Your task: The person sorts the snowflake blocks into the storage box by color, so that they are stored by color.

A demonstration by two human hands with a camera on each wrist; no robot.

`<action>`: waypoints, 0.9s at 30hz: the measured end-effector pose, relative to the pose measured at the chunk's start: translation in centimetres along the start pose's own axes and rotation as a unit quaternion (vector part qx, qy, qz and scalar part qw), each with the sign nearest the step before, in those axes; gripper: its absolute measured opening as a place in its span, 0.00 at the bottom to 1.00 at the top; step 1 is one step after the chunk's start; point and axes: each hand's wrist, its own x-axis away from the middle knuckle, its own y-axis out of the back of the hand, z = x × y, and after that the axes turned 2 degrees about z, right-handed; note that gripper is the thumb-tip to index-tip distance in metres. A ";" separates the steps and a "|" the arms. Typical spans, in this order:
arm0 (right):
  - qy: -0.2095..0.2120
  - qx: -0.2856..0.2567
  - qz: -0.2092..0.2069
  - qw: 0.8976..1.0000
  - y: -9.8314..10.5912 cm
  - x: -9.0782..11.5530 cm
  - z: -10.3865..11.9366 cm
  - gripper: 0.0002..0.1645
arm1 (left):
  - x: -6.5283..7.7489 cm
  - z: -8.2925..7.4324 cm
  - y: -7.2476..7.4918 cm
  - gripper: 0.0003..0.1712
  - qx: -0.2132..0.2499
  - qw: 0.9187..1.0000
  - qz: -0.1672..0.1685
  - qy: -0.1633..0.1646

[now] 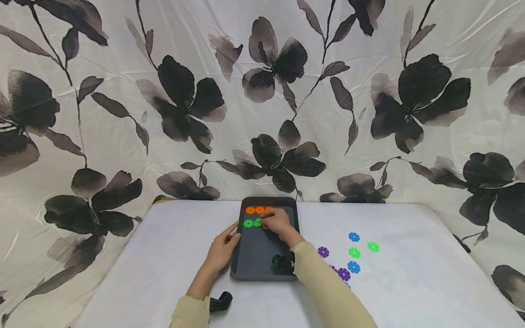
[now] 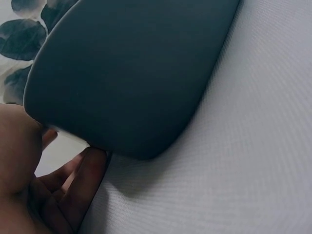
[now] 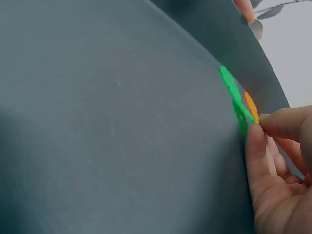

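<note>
My left hand (image 1: 221, 251) holds the left side of a dark grey tray (image 1: 262, 276), thumb and fingers against its wall. In the left wrist view the fingers (image 2: 80, 187) touch the tray's outer wall (image 2: 131, 73). Over the tray's upper part, my right hand (image 1: 276, 222) pinches a green flower-shaped disc (image 3: 246, 111) between thumb and index finger. Beside it lies a green disc (image 1: 248, 223) in a row, with another green disc (image 1: 257, 222) partly under the fingers. Above them is a row of orange discs (image 1: 249, 210), its right end partly hidden by the hand.
Right of the tray, loose discs lie on the white table (image 1: 410, 282): purple (image 1: 323, 252), blue (image 1: 354, 237), green (image 1: 373, 246), and several others, some partly hidden by the right sleeve (image 1: 324, 282). A floral curtain (image 1: 262, 114) hangs behind the table.
</note>
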 end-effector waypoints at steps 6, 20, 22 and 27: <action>0.001 0.010 0.000 1.000 -0.4 0.2 -0.1 0.14 | 0.3 0.1 0.2 0.26 0.001 1.000 0.001 0.001; 0.010 0.021 0.009 1.000 -0.8 0.3 -0.3 0.15 | 0.8 0.2 0.4 0.26 0.004 1.000 0.000 0.003; 0.008 0.019 0.013 1.000 -0.7 0.3 -0.3 0.15 | 0.7 0.1 0.4 0.26 0.004 1.000 -0.001 0.004; 0.000 0.021 0.002 1.000 -0.3 0.0 -0.3 0.15 | 0.3 0.0 0.2 0.26 0.005 1.000 0.001 -0.003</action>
